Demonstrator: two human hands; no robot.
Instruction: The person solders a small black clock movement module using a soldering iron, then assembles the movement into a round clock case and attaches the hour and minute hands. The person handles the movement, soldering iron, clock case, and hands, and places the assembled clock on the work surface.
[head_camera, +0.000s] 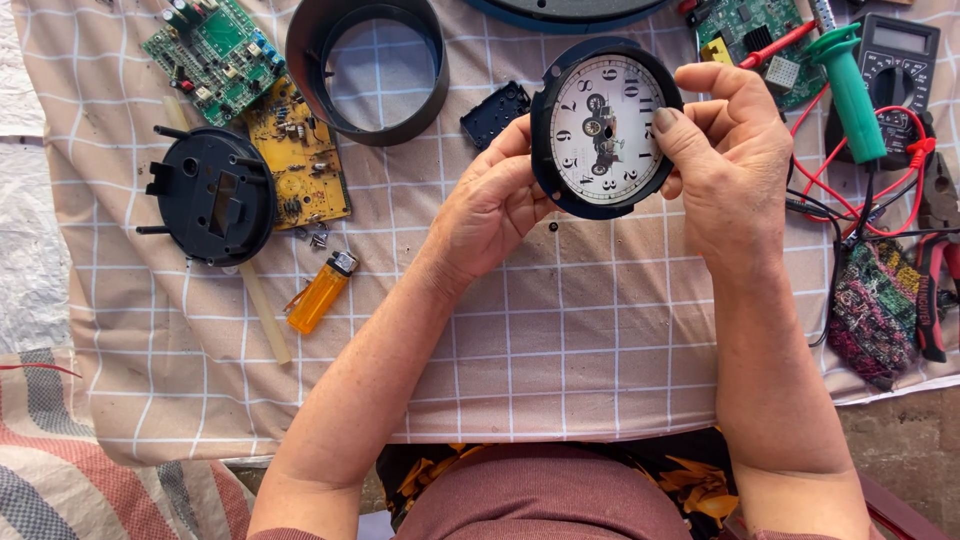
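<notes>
- Nearest the camera, the left hand (490, 205) and the right hand (730, 165) pinch the clock face (605, 128) by its dark rim, above the checked cloth (560, 330).
- The fingers behind the dial are hidden.
- The multimeter (898, 60) is partly covered by a green handle (850, 90), and the pliers (935, 260) are cut off at the right edge.

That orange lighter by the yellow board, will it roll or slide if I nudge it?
The orange lighter lies flat on the checked cloth, so it probably slides rather than rolls. It looks like small, translucent plastic, so likely light. The cloth may drag or bunch under it.
</notes>
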